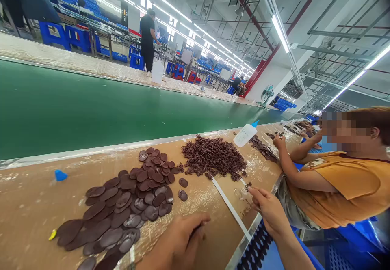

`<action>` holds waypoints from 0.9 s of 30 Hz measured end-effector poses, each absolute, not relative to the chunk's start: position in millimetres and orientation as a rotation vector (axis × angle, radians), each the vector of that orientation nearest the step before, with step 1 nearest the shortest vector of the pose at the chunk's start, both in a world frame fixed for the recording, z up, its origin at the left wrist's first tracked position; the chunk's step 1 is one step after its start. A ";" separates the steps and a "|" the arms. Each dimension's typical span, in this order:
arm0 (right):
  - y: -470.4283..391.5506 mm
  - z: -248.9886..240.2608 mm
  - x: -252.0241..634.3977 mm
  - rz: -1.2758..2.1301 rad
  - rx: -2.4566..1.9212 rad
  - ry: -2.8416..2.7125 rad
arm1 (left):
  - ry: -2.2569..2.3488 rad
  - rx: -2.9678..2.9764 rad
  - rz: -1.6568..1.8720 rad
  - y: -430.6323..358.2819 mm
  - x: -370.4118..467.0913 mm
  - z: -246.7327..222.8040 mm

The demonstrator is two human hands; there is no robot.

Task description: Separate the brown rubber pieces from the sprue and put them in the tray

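Dark brown oval discs [122,205] lie spread in a heap on the brown tabletop [27,205]. To their right is a pile of small, twisted dark brown pieces [213,156]. My left hand [179,237] is low in the middle, just right of the discs, its fingers bent and close together; whatever they hold, if anything, is hidden. Near the pile's lower right edge, my right hand [265,205] pinches one small dark piece [248,186] between thumb and fingertips.
A white bottle with blue tip [245,135] lies behind the pile. Beyond runs a green belt [137,111]. A blue cap [60,175] sits at left. A blue tray [262,249] with dark pieces is below my right hand. A person in orange [332,180] works at right.
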State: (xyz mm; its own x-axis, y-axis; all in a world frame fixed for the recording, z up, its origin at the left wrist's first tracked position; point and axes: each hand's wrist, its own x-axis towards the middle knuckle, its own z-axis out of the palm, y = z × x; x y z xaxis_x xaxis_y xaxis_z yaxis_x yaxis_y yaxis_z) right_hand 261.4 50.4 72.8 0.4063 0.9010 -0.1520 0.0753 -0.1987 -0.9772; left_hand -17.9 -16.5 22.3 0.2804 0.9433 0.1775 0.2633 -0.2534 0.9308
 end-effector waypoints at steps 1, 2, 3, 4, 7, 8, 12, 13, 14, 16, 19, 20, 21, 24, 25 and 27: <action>48.0 76.0 260.1 0.949 -1.558 -0.877 | 1.060 1.679 1.010 -15.2 -18.3 21.4; 44.2 79.9 258.2 0.936 -1.525 -0.869 | 1.000 1.650 0.985 -13.7 -18.9 21.1; 38.8 84.4 255.5 0.942 -1.482 -0.850 | 0.946 1.618 0.951 -12.1 -19.4 21.1; 32.0 89.1 252.0 0.975 -1.430 -0.810 | 0.910 1.586 0.915 -10.6 -19.9 21.2; 6.8 100.3 237.6 1.228 -1.230 -0.581 | 0.957 1.503 0.833 -8.2 -19.9 19.3; -1.5 102.0 232.0 1.328 -1.157 -0.499 | 0.984 1.489 0.811 -8.2 -19.4 17.2; -23.5 99.2 212.1 1.598 -0.917 -0.340 | 0.999 1.447 0.815 -9.7 -14.9 5.2; -25.8 97.7 208.7 1.645 -0.866 -0.325 | 0.997 1.421 0.835 -10.0 -13.3 3.2; -27.3 96.3 205.9 1.684 -0.819 -0.317 | 0.994 1.393 0.851 -10.3 -11.7 2.2; -28.6 95.0 201.9 1.747 -0.744 -0.322 | 0.994 1.315 0.877 -10.9 -8.8 3.0; -29.2 95.2 198.1 1.805 -0.673 -0.340 | 1.015 1.237 0.912 -12.1 -7.3 7.3; -29.4 95.1 197.1 1.822 -0.660 -0.348 | 1.011 1.238 0.908 -12.5 -7.6 8.6; -29.9 94.7 196.2 1.833 -0.655 -0.354 | 1.000 1.250 0.893 -13.0 -8.3 9.7; -32.8 90.9 193.0 1.765 -0.716 -0.420 | 0.986 1.298 0.836 -14.3 -10.9 12.9; -34.2 89.0 191.7 1.706 -0.761 -0.455 | 0.995 1.320 0.845 -14.5 -11.7 14.2; -37.0 85.2 188.6 1.586 -0.845 -0.540 | 0.999 1.394 0.916 -14.4 -12.6 17.6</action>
